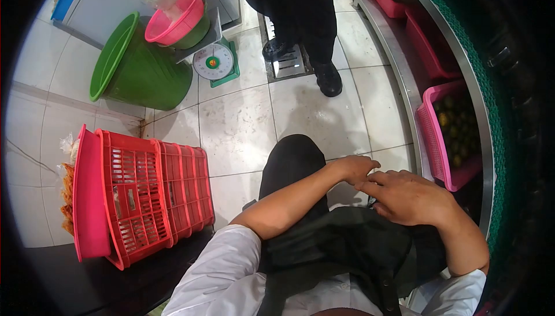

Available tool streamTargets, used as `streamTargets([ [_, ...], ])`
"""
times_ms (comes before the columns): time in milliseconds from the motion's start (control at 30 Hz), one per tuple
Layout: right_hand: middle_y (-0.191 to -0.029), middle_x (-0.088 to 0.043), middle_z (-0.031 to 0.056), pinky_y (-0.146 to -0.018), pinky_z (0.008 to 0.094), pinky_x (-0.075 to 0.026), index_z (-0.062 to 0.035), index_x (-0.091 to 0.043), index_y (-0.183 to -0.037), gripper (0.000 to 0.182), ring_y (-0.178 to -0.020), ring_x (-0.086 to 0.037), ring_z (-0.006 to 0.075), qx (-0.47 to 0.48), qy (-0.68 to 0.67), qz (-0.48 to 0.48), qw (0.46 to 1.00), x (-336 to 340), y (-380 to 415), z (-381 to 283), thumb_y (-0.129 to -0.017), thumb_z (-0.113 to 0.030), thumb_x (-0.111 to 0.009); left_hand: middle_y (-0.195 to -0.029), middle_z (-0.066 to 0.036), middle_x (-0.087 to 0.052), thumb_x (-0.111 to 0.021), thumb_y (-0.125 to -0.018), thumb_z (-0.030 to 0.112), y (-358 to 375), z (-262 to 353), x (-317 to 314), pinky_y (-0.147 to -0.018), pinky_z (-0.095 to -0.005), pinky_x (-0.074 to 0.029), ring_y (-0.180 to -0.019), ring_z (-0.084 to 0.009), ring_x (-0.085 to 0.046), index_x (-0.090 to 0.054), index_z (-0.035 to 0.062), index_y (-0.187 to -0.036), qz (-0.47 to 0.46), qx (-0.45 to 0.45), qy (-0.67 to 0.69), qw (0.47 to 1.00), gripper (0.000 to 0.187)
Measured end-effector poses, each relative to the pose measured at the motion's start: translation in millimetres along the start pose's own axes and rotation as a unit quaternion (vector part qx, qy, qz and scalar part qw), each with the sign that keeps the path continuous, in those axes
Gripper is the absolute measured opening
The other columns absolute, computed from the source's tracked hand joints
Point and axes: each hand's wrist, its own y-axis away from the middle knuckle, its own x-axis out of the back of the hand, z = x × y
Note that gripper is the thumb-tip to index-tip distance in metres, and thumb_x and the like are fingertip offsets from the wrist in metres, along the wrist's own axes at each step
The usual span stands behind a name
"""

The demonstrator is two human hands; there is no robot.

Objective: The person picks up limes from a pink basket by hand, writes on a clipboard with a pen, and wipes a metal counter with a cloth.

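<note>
My left hand hangs over my lap, its fingers loosely bent and slightly apart, with nothing visible in them. My right hand comes in from the right with its fingers loosely spread, and no held object shows there either. The fingertips of both hands meet or nearly meet above my dark apron. Part of the left fingers is hidden behind the right ones. Below them is my knee in black trousers.
Red plastic crates stand at left. Behind them are a green bin, a dial scale and a pink basin. A person in black trousers stands ahead. On the right shelf, a pink basket holds small green-yellow fruit.
</note>
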Motion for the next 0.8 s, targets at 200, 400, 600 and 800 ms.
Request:
streamTargets([
  [200,-0.123,-0.062,0.0202,-0.094,0.0488,-0.052,-0.0029,-0.052,-0.137,0.049,-0.108,-0.066,0.0391,0.018,0.003,0.029,0.999,-7.1,3.7,1.6,-0.09,-0.013,-0.065,-0.129,-0.022,-0.064,-0.076,-0.076,0.026,3.0,8.2,3.9,-0.099,-0.0449,-0.05,-0.12,-0.0385,-0.062,-0.048,0.0038,-0.149,-0.028,-0.032,-0.021,0.999,0.081],
  [400,-0.122,-0.062,0.0204,-0.094,0.0489,-0.052,-0.0029,-0.052,-0.137,0.049,-0.108,-0.066,0.039,0.015,0.008,0.019,1.0,-5.7,3.4,-1.5,-0.091,-0.015,-0.065,-0.129,-0.022,-0.063,-0.079,-0.074,0.03,4.4,10.6,7.7,-0.099,-0.0456,-0.05,-0.12,-0.0388,-0.061,-0.048,0.0029,-0.149,-0.046,-0.005,-0.002,0.999,0.085],
  [600,-0.125,-0.061,0.0208,-0.095,0.0485,-0.051,-0.0038,-0.053,-0.137,0.049,-0.11,-0.065,0.0393,0.006,0.011,0.014,1.0,-5.6,1.0,-2.7,-0.092,-0.017,-0.067,-0.127,-0.023,-0.064,-0.079,-0.073,0.034,6.1,4.1,2.5,-0.1,-0.0459,-0.05,-0.12,-0.0388,-0.061,-0.049,0.0019,-0.148,-0.006,-0.031,-0.001,1.0,0.087],
  [800,-0.127,-0.06,0.0214,-0.095,0.0497,-0.051,-0.0044,-0.05,-0.141,0.052,-0.11,-0.065,0.0398,0.005,0.017,0.015,1.0,-3.6,1.2,-3.6,-0.094,-0.019,-0.065,-0.126,-0.024,-0.064,-0.078,-0.074,0.038,3.0,-4.2,-2.7,-0.1,-0.0464,-0.05,-0.119,-0.04,-0.061,-0.049,0.0007,-0.147,0.013,-0.075,-0.019,0.997,0.087],
])
